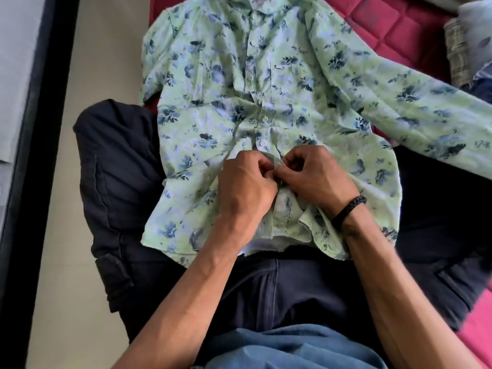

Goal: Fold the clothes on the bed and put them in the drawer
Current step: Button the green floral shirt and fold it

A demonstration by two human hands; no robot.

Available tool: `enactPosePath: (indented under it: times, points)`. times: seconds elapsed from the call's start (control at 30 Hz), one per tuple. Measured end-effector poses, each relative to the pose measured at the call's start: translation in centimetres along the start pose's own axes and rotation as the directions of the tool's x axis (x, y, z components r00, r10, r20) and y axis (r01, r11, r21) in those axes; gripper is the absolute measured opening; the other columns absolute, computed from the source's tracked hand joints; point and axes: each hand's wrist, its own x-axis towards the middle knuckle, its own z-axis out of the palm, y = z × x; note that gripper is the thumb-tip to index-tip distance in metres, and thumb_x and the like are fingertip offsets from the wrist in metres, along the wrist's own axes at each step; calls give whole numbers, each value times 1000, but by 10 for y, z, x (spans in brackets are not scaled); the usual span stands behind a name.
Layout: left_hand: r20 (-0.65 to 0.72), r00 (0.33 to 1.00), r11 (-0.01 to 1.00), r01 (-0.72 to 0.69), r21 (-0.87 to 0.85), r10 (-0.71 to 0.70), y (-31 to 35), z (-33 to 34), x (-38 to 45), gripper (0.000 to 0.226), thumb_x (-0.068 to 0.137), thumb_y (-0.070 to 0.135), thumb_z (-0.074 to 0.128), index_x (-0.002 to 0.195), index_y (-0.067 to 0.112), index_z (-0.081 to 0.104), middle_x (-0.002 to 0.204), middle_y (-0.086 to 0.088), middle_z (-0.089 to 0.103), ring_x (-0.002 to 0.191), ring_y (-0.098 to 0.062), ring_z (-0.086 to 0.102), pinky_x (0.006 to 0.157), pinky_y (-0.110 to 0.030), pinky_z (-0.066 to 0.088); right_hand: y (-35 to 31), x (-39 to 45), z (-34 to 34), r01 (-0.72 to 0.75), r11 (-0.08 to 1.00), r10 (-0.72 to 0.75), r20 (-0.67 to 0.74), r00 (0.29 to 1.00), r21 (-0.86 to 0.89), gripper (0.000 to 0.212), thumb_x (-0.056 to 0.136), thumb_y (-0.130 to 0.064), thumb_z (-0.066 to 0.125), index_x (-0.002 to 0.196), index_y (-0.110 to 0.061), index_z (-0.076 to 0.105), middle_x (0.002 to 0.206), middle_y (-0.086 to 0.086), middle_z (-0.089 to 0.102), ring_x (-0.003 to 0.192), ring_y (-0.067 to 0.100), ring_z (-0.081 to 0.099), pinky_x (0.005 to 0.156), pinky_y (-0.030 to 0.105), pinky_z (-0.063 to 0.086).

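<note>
Two bare hands meet at the button placket of a light green floral shirt (266, 83), low on its front. We see our left hand (246, 187) come in from the lower left, forearm angled up across the dark trousers (117, 166), knuckles up and fingers curled tight, pinching the left edge of the placket. Our right hand (316, 174), with a black braided bracelet (348, 210) at the wrist, comes in from the lower right, its fingers also curled, nipping the opposite edge, so the fingertips of both hands touch at a fold of cloth between them. Whether a button sits in that pinch we cannot tell.

The shirt lies front-up, collar away from us, spread over our lap and onto the red quilted bedcover (399, 27), its one long sleeve stretched out to the right. Its upper buttons look fastened. A heap of other clothes (468, 41) lies at the right edge of the bed.
</note>
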Motion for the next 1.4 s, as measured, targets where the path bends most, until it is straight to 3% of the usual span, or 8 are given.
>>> enactPosePath:
  times: [0.17, 0.27, 0.6, 0.73, 0.83, 1.03, 1.23, 1.4]
  points:
    - [99, 995, 980, -13, 199, -7, 8, -2, 5, 14, 87, 28, 75, 101, 30, 78, 87, 3, 77, 79, -19, 73, 64, -31, 58, 1, 4, 2, -42, 999, 42, -7, 999, -5, 40, 82, -54, 79, 76, -16, 68, 68, -4, 66, 57, 10, 56, 50, 25, 41]
    - [127, 992, 924, -55, 378, 7, 15, 2, 6, 12, 91, 25, 68, 102, 26, 73, 88, -2, 74, 82, -26, 72, 59, -31, 49, 2, 4, 3, -61, 998, 61, -62, 996, 0, 24, 79, -39, 82, 74, -19, 69, 68, -8, 68, 61, 6, 61, 53, 23, 43]
    - [190, 974, 893, -192, 407, 122, 7, 1, 8, 21, 89, 9, 72, 107, 14, 64, 97, -6, 71, 89, -27, 69, 75, -37, 56, 3, 3, -2, -81, 982, 84, -12, 996, 173, 16, 85, -29, 74, 81, -15, 68, 71, 4, 74, 57, 13, 62, 55, 34, 51]
    - [207, 971, 933, -184, 308, 123, 1, 1, 14, 15, 93, 34, 70, 99, 20, 69, 86, -1, 73, 72, -22, 70, 68, -39, 61, 1, 0, -10, -181, 941, 163, 85, 983, 285, 12, 86, -26, 76, 83, -15, 71, 74, 3, 77, 62, 21, 68, 59, 39, 55]
    - [145, 987, 979, -92, 183, 66, -2, -3, 10, 10, 88, 31, 76, 93, 23, 75, 81, 6, 75, 65, -12, 69, 62, -34, 61, 2, 0, -19, -248, 905, 206, 155, 966, 346, 9, 85, -20, 79, 84, -13, 74, 76, 4, 77, 63, 19, 68, 61, 36, 54]
    - [-5, 997, 985, 70, -156, -71, 4, -12, -2, 6, 84, 25, 82, 90, 27, 80, 76, 16, 74, 64, 7, 67, 58, -11, 54, -2, -7, -6, -117, 967, 134, -61, 989, 228, 16, 81, -27, 79, 74, -14, 74, 66, 0, 74, 50, 4, 58, 46, 22, 46]
    - [96, 963, 862, 269, -430, -253, 4, -7, -4, 7, 81, 22, 86, 83, 27, 81, 73, 10, 77, 68, 0, 72, 67, -25, 61, -1, -10, 5, -3, 984, 39, -204, 978, 176, 11, 77, -27, 80, 74, -21, 71, 71, -8, 73, 63, 4, 69, 57, 26, 55]
    - [180, 928, 724, 369, -583, -327, -2, -5, -3, 14, 81, 11, 85, 79, 24, 80, 76, -2, 78, 75, -20, 77, 79, -40, 63, -1, -9, 5, -20, 981, 47, -134, 990, 195, 6, 83, -22, 80, 80, -20, 75, 74, -9, 74, 67, 1, 70, 62, 23, 58]
